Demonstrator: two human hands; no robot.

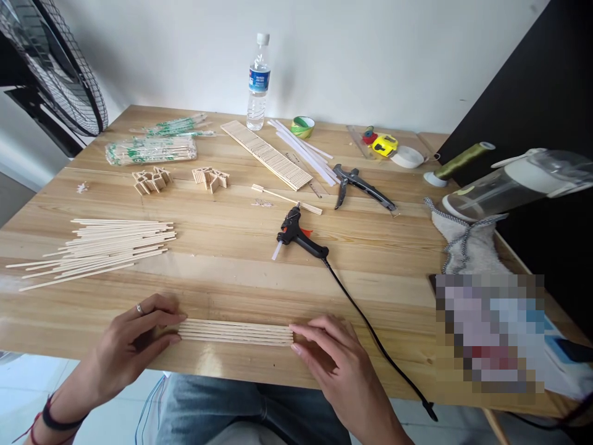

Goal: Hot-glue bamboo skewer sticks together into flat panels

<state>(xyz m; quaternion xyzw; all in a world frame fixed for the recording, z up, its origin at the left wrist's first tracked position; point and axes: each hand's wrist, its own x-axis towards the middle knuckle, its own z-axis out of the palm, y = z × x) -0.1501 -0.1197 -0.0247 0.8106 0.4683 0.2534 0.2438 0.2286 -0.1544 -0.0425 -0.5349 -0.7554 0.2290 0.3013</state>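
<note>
Several thin wooden sticks (236,332) lie side by side in a flat row near the table's front edge. My left hand (139,340), with a ring on one finger, pinches the row's left end between thumb and fingers. At the right end, my right hand (331,355) holds the stick ends the same way. A black glue gun (301,238) rests on its side beyond the row, its cord running to the front right. Loose sticks (115,244) are spread on the left of the table.
Behind are bagged sticks (151,150), small wooden pieces (152,180), a slatted strip (266,154), a water bottle (258,86), pliers-like cutters (364,185) and a yellow tape measure (385,145). A cloth (467,241) and a clear jug (509,185) stand right; a fan (55,62) is left.
</note>
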